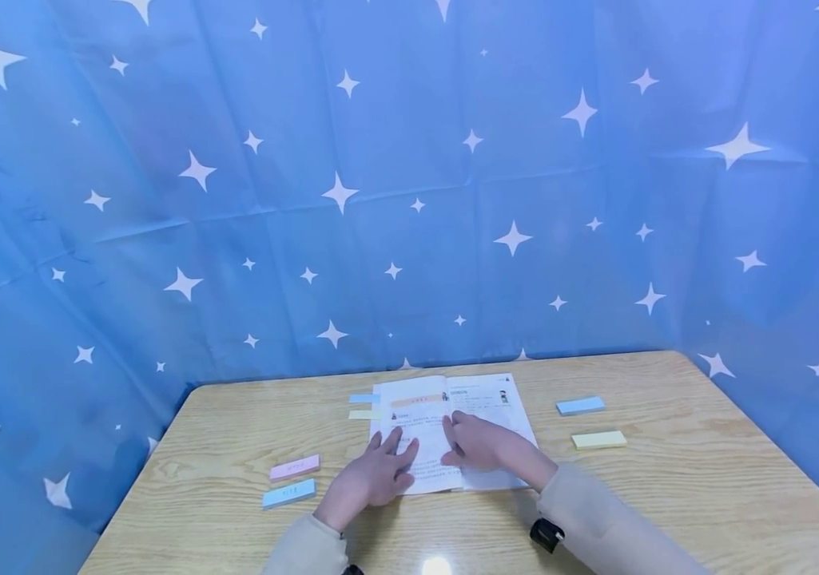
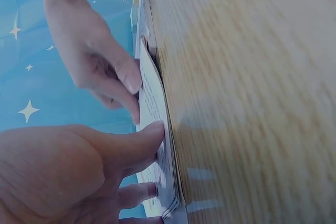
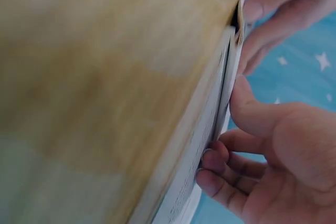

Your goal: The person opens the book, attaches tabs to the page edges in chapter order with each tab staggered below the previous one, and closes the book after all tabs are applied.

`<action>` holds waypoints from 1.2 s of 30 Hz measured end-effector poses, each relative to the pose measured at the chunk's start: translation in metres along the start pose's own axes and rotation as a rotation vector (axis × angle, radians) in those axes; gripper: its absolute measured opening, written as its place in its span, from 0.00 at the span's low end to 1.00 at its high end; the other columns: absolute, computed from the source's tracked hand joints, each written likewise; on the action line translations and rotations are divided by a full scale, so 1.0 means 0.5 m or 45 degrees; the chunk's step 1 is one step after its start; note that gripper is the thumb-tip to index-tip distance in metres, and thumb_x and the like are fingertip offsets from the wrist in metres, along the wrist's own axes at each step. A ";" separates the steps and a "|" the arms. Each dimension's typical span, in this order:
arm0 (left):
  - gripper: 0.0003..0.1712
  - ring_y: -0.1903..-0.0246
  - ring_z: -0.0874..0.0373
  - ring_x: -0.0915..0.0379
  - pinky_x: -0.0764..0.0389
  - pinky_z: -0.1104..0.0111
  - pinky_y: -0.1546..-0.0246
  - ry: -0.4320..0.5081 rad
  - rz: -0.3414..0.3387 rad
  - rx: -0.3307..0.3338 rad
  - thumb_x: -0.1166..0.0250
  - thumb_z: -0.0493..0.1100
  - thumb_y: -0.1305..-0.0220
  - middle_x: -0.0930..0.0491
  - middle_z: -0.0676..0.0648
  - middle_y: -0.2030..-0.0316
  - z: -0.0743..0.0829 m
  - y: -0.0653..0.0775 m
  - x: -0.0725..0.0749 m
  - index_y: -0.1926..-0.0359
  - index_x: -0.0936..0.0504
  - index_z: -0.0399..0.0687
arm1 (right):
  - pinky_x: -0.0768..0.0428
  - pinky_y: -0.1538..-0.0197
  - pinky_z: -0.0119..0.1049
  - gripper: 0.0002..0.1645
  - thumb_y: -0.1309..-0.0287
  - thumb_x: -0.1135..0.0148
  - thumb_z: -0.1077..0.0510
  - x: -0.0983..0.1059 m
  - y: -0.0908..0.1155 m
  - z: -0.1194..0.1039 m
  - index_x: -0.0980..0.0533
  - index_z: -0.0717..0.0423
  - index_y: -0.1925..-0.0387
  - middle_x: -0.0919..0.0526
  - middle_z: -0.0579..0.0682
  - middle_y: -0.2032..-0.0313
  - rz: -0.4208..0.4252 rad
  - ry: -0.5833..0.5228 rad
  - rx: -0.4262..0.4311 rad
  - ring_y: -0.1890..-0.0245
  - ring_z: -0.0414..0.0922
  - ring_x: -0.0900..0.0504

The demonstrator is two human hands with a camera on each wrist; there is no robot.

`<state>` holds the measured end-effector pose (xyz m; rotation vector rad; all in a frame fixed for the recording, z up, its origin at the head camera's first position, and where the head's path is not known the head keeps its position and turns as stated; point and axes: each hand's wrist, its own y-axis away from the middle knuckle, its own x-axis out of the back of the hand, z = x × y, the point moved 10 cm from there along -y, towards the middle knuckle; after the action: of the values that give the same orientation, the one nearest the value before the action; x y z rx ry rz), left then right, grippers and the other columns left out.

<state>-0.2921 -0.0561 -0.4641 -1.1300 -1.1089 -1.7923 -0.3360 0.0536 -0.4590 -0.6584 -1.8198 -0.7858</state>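
Find the open book point(image 1: 429, 451) on the wooden table point(image 1: 495, 527), under both hands. See the left hand point(image 1: 375, 473) with fingers spread out on the left page point(image 1: 419, 407), and the right hand point(image 1: 477, 445) with bent fingers by the middle fold point(image 1: 461, 480). Cannot tell a pinch from a touch there. Looks light and bendy, probably easy to crease or rip. Best to press flat on one page, lift gently by the outer edge, and mind the blue strip point(image 1: 363, 398) and yellow strip point(image 1: 360, 414).

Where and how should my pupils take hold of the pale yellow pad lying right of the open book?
Probably with the right hand, from above and the near side, pinching the pale yellow pad across its middle by the two long edges. It lies flat, long edges running roughly left to right, with a blue pad apart beyond its far edge.
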 end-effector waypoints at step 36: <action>0.31 0.28 0.29 0.51 0.35 0.41 0.35 0.068 0.043 -0.014 0.44 0.48 0.24 0.45 0.35 0.24 0.005 0.007 0.001 0.24 0.35 0.49 | 0.38 0.76 0.27 0.29 0.31 0.38 0.57 -0.009 0.111 -0.054 0.28 0.72 0.37 0.33 0.43 0.78 0.075 -0.446 0.206 0.83 0.34 0.42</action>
<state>-0.2883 -0.0554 -0.4621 -1.0944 -1.0438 -1.7948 -0.2778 0.0683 -0.4434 -0.7753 -2.1433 -0.4981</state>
